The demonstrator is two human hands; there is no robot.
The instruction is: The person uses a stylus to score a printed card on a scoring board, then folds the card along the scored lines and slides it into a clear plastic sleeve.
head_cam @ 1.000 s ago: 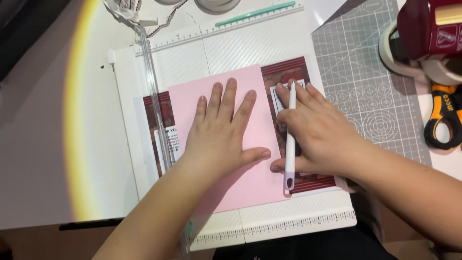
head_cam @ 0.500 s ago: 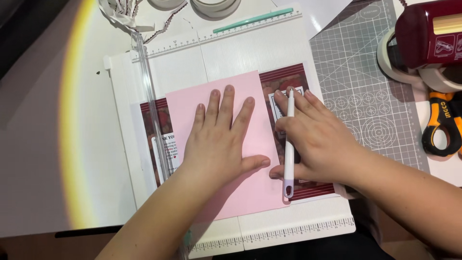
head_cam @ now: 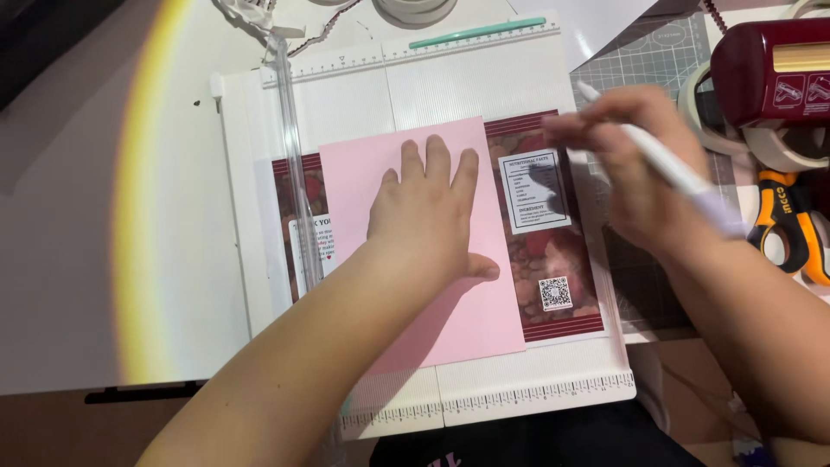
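Note:
My left hand (head_cam: 430,214) lies flat, fingers spread, on a pink sheet of paper (head_cam: 406,320). Under the pink sheet is a dark red printed sheet (head_cam: 553,259) with a white label panel and a square code. Both rest on a white scoring board (head_cam: 519,385) with ruler markings. My right hand (head_cam: 631,164) is lifted off to the right of the printed sheet and grips a white stylus-like scoring tool (head_cam: 657,160), its tip pointing up and left.
A clear sliding cutter rail (head_cam: 290,147) runs down the board's left part. A teal stick (head_cam: 477,32) lies at the board's top edge. A grey cutting mat (head_cam: 657,60), a dark red tape dispenser (head_cam: 769,69), tape rolls and orange-handled scissors (head_cam: 791,229) sit on the right.
My right hand has lifted the white tool away from the printed sheet's edge and moved right and up. The left hand stays pressed on the pink sheet.

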